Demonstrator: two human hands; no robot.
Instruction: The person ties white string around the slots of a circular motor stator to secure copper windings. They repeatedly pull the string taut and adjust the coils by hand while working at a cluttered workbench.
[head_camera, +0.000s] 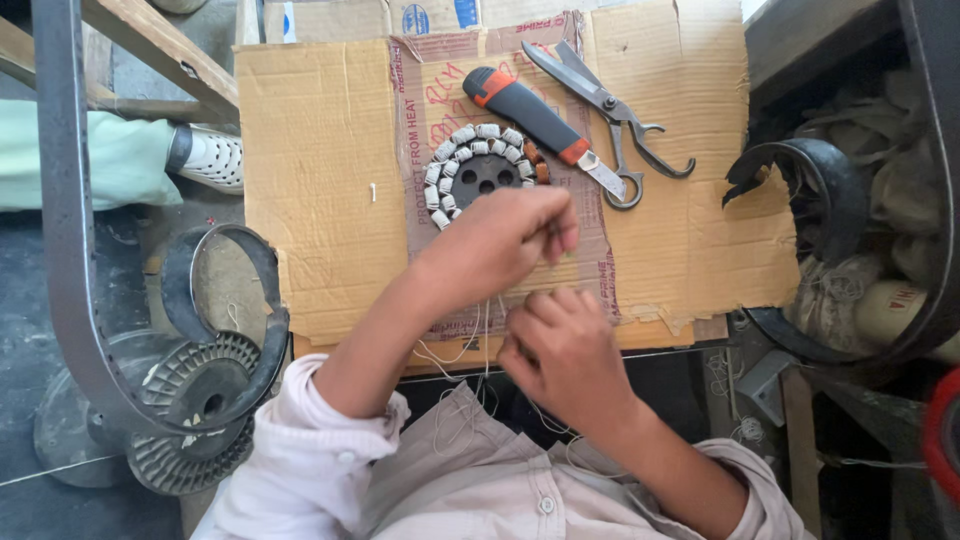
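Floor, left: a dark finned rotor (195, 385) lies on the ground beside a curved metal band (60, 220); both sit well apart from the work.

Another person: a pale green trouser leg and a white perforated shoe (210, 158) show at the upper left edge, just beside the cardboard.

Work surface: a flattened sheet of cardboard (320, 190) covers the bench, probably as a soft, clean pad for the winding.

Stator (485, 172): a round dark core ringed with white-wrapped coils lies flat on the cardboard, its near edge hidden by the left hand; flat placement keeps the coils facing up.

Left hand (500, 245): fingers bunched together, tips pinched closed just below the stator, apparently on a thin white thread; what sits between the tips cannot be seen.

Thread (460, 350): fine pale strands run from between the two hands down over the bench edge to the lap, hanging slack.

Right hand (565, 350): curled into a loose fist near the bench edge, close to the left hand but apart from it; it seems to grip the thread, though the hold itself is hidden.

Knife (535, 122): a black and orange utility knife lies beyond the stator, blade toward the scissors.

Scissors (610, 105): metal, parted, just right of the knife and within reach.

Right edge: a broken dark ring (810, 175) and pale cloth bundles (880, 260).
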